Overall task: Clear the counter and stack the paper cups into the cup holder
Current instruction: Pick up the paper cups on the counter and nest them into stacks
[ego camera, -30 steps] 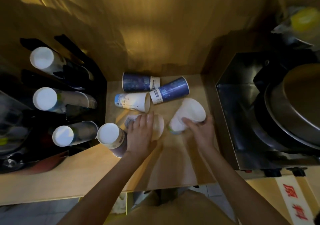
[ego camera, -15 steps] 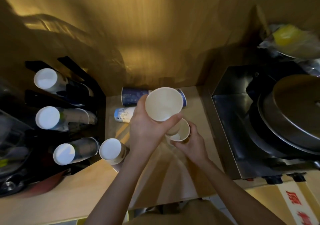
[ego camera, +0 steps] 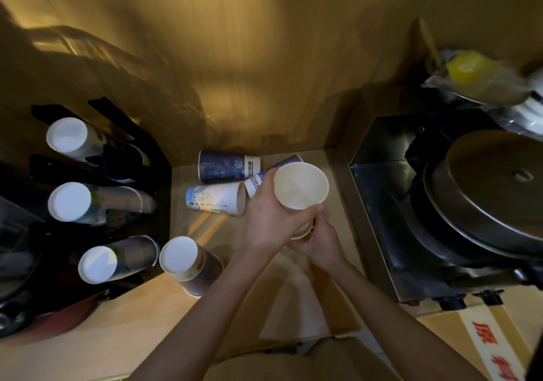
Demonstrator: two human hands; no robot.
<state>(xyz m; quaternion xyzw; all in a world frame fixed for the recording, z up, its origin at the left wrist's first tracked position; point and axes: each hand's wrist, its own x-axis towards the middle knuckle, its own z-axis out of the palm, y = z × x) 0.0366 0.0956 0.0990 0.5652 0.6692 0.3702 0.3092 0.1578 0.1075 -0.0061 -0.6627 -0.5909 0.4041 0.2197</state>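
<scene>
Paper cups [ego camera: 216, 198] lie loose on the counter [ego camera: 293, 292], right of the cup holder [ego camera: 158, 175]. Left hand [ego camera: 266, 222] clasps an open-mouthed cup [ego camera: 299, 186]; right hand [ego camera: 321, 241] grips another beneath, nesting unfinished.

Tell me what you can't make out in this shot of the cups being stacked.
All in the head view:
- Lower cup: only a sliver of rim shows, wrapped by the left hand and right hand.
- Slanted blue cup: mostly behind the held cup.
- Cup holder: too dark to count stacked cups.
- Yellow item, top right: motion-blurred.
</scene>
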